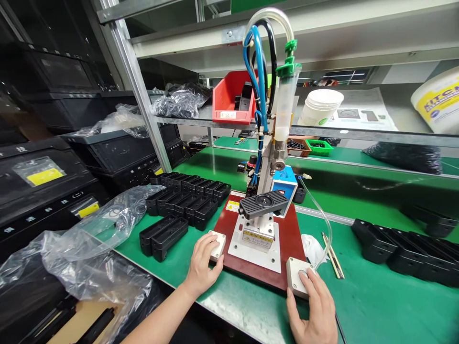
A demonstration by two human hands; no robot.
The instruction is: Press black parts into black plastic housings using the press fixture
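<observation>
My left hand [202,265] rests on a small white button box [218,244] at the left front of a machine's dark red base [258,273]. On the right, my right hand [312,308] lies over a second white box [296,277], fingertips on its round metal button. Neither hand grips anything; the fingers of both are apart. Between and beyond them, a ribbed black part [264,204] with a round centre sits on the machine's fixture. A clear syringe with a green cap [285,95] stands upright above it.
Rows of black housings [188,193] stand on the green bench to the left, more black housings [405,251] to the right. Plastic bags [103,243] hang over the left edge. A red bin [229,102] and white tub [321,107] sit on the shelf. Tweezers [333,258] lie near the right box.
</observation>
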